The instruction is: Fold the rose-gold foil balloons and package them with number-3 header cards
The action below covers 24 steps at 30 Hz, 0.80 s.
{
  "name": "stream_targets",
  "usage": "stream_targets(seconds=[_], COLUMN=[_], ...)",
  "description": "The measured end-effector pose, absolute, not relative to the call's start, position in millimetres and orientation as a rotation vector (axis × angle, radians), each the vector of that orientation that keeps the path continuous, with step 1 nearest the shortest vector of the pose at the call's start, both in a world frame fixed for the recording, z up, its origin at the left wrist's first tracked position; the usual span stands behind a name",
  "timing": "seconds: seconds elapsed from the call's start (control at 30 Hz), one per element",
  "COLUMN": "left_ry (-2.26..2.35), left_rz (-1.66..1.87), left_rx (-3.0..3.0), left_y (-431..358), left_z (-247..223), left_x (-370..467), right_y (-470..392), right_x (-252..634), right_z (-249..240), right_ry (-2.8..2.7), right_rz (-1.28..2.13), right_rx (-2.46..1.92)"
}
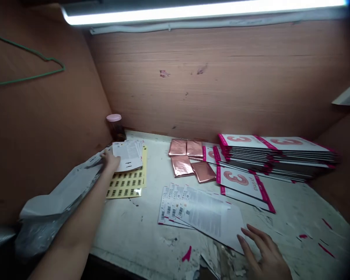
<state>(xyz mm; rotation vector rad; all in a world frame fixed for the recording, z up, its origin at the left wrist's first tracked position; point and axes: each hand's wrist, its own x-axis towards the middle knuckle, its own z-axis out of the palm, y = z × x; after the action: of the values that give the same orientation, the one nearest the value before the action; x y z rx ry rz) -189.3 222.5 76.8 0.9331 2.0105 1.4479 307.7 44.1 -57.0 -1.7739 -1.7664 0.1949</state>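
My left hand [110,160] reaches to the left edge of a pile of white printed leaflets [127,155], its fingers closed at the papers' edge; what it grips is too small to tell. Yellow sheets of barcode stickers [125,182] lie under that pile. At the lower right, my right hand [261,247] has its fingers spread, with the fingertips at the right end of the fanned white printed cards [204,210]. Beyond the cards are several copper-coloured foil packets [182,166].
Stacked pink-and-white cards marked 3 [274,155] stand at the back right. A lidded jar [116,127] is in the back left corner, above crumpled plastic and paper [61,194]. Pink scraps [187,254] lie near the front edge. A green hanger [32,50] hangs left.
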Motion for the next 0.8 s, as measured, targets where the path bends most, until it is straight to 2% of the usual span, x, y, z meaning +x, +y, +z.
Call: stream_targets(seconds=[0.13,0.23,0.33,0.47,0.63,0.8], left_ry=[1.864,1.636,1.53,1.387,1.179,1.305], left_rz=[1.322,1.073,0.977,0.962,0.971,1.147], left_rx=[0.805,0.758,0.723,0.776,1.048,1.259], left_y=[177.2,130.5,101.1,89.0,61.8,44.8], left_z=[46.9,16.1,-4.9,-6.8,13.7,0.7], left_x=[-133.7,-79.8,-41.3,-21.0,-21.9,-27.5], right_y=[57.3,68.5,73.1,69.1,53.3,34.9], right_x=[301.9,282.9,256.3,233.7,243.0,250.2], right_z=[-89.5,-107.9,-111.5,-97.4,-55.2,-31.8], right_ry=[-1.625,-1.638,-1.721,-1.711,-1.234,-1.191], right_rz=[0.124,0.144,0.269,0.468,0.889,1.073], right_rx=[-2.025,-1.961,-1.851,-1.747,-1.429,-1.214])
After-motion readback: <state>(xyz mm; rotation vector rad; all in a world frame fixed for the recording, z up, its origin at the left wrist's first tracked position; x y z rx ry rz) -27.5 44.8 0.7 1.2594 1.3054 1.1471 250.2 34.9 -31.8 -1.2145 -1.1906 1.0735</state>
